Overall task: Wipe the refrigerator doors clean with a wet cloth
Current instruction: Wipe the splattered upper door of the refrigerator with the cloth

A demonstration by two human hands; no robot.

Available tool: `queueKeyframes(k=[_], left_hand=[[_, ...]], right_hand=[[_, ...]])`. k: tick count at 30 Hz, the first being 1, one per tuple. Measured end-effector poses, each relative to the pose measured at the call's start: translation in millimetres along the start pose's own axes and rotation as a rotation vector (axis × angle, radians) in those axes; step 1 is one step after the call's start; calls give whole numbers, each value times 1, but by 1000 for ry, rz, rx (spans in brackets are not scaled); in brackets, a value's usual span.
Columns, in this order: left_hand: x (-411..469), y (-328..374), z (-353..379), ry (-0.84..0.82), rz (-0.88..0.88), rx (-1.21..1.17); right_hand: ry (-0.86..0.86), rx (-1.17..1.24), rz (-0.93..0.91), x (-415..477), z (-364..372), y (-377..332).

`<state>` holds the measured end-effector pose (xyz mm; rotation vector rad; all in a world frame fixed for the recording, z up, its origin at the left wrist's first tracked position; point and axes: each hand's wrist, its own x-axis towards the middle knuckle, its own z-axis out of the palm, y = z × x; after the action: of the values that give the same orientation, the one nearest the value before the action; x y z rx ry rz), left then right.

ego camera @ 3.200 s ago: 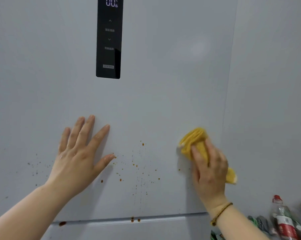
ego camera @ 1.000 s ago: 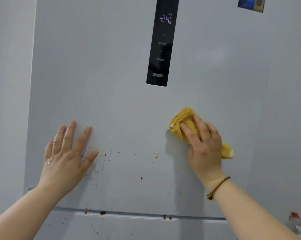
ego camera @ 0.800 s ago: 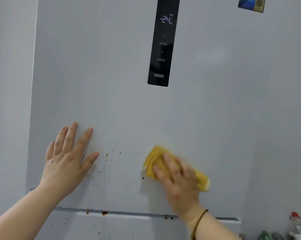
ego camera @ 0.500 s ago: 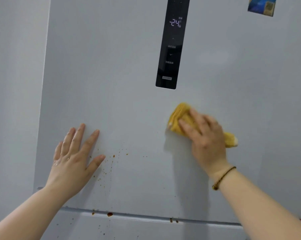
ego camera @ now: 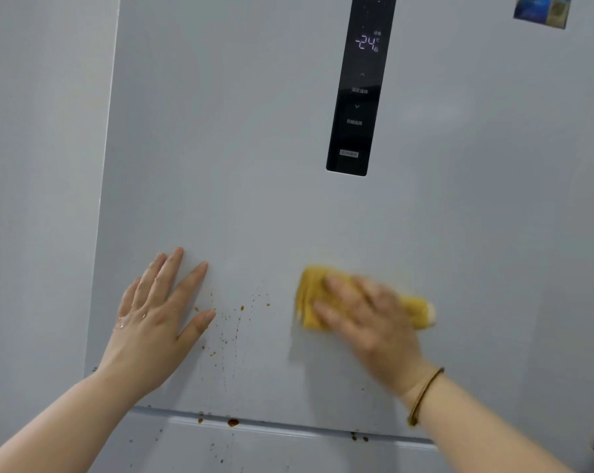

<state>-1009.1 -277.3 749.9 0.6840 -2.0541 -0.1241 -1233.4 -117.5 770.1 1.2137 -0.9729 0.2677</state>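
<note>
My right hand (ego camera: 367,322), blurred, seems to press the cloth (ego camera: 311,302) flat; left hand (ego camera: 152,322) splayed empty on the door (ego camera: 254,165). My fast strokes could smear the specks (ego camera: 234,322).

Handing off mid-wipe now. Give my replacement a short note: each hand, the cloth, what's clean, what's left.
Left hand: open, flat on the upper door, holding nothing.
Right hand: pressing the yellow cloth against the door, blurred mid-stroke.
Done: the door around and right of the cloth looks clean.
Left: brown splatter between the hands, drips along the seam, specks on the lower door.
</note>
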Motion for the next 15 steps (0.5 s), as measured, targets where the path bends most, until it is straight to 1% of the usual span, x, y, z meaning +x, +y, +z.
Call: queueKeyframes(k=[2, 4, 6, 7, 9, 12, 14, 15], left_hand=[[-1, -1, 1, 1, 10, 3], [-1, -2, 2, 9, 19, -3], [-1, -2, 2, 11, 22, -1], [-1, -3, 2, 12, 24, 3], [-1, -4, 2, 12, 34, 1], [-1, -8, 0, -1, 49, 6], [0, -10, -2, -5, 63, 5], [0, -12, -3, -10, 70, 1]], right_hand=[[76, -25, 207, 27, 4, 26], [138, -37, 385, 44, 9, 29], [160, -66, 445, 44, 14, 14], [160, -65, 434, 39, 16, 2], [109, -29, 349, 21, 16, -28], [-34, 38, 117, -8, 9, -69], [-75, 71, -19, -10, 6, -65], [-72, 77, -50, -3, 6, -54]])
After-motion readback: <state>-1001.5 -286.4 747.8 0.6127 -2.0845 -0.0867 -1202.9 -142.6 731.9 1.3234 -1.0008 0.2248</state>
